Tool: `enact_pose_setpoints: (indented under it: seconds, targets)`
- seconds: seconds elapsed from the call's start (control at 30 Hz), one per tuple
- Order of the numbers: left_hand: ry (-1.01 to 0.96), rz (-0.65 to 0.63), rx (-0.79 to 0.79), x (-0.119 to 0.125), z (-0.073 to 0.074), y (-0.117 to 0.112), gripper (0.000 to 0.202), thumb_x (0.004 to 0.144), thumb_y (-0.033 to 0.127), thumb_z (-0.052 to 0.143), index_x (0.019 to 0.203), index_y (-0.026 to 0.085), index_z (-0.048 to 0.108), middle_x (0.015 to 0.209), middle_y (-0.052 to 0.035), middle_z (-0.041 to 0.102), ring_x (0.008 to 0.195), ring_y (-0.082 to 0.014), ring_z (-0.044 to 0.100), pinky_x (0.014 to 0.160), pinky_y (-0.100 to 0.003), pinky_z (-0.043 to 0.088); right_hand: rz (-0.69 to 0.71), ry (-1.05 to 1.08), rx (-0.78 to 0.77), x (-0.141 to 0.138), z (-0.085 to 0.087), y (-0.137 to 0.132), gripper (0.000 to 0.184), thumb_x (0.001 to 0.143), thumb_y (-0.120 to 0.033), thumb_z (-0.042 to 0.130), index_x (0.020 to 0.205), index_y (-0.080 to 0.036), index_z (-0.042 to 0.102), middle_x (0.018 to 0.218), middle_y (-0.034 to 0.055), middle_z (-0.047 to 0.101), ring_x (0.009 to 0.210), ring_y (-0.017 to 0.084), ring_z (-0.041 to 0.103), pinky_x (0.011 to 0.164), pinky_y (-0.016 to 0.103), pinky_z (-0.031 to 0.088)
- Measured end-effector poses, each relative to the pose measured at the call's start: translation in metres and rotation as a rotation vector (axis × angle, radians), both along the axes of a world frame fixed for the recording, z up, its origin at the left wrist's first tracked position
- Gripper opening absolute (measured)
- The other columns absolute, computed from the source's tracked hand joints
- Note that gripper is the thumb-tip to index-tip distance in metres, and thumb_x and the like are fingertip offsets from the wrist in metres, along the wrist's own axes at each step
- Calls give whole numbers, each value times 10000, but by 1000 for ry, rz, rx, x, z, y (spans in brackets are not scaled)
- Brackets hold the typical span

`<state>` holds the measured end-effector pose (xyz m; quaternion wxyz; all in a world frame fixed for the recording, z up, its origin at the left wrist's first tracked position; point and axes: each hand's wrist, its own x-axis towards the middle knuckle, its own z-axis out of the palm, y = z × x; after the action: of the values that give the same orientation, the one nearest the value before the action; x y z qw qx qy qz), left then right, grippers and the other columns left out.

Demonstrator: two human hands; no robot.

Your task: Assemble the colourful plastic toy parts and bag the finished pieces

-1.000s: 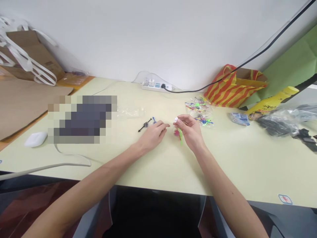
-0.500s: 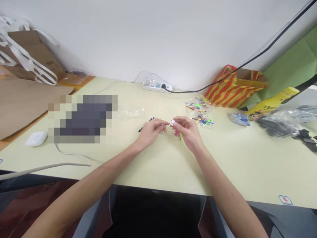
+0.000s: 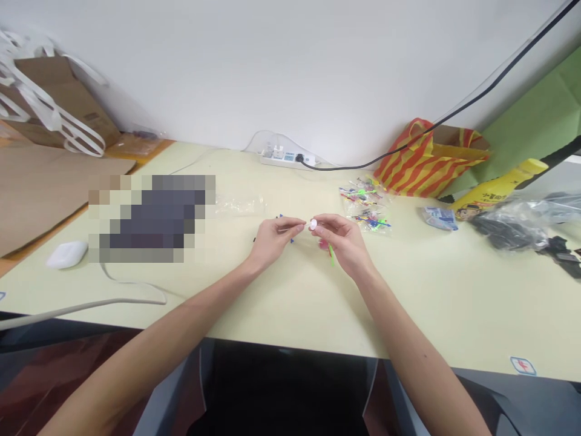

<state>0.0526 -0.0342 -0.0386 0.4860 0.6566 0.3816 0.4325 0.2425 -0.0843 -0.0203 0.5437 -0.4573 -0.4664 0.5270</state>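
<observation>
The thumb and forefinger of the right hand are pinched shut on a small white round plastic piece, held just above the pale yellow counter. The fingers of the left hand are pinched together too, with their tips right against that white piece (whether they also grip it is too small to tell). Under the right palm, a thin green plastic stick with a pink bit at its top pokes out toward the person. Small blue plastic bits peek out around the left hand.

Beyond the right hand lie clear packets of bright multicoloured plastic parts, and behind them sits a red-and-yellow striped bag. A crumpled clear plastic wrapper lies past the left hand. A white power strip rests against the wall. A yellow bottle lies to the far right, and a white rounded case sits at the far left.
</observation>
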Motion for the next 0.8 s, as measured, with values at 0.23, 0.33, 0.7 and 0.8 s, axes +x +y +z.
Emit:
enact_pose_setpoints:
  seconds: [0.23,0.33,0.7,0.8]
  targets:
    - [-65,63,-7,3,7,-5,259,801,414,807,910,179,813,932,-76,797,860,-219,733,765,-325,587,-1,-114,192,-7,2,-2,276,798,-404,795,1010,-238,733,1055,59,708,933,197,671,718,301,553]
    - [-84,7,-53,3,10,-8,306,800,432,804,975,182,813,972,-89,797,908,-241,741,768,-324,594,-19,-153,275,-10,2,-3,246,837,-389,763,1023,-233,729,1091,61,692,956,192,677,848,347,572]
    - [-108,127,-8,6,9,-11,338,776,435,827,1005,189,791,1013,-83,785,899,-233,746,686,-282,590,-66,-228,405,-12,0,-3,193,879,-366,728,1035,-253,735,1116,62,658,991,193,680,907,375,606]
    - [-131,167,29,6,8,-12,305,763,419,838,944,176,797,945,-74,784,837,-211,736,661,-280,592,-87,-266,444,-12,-1,-4,183,892,-352,715,1049,-261,741,1127,66,647,1023,192,670,915,368,609]
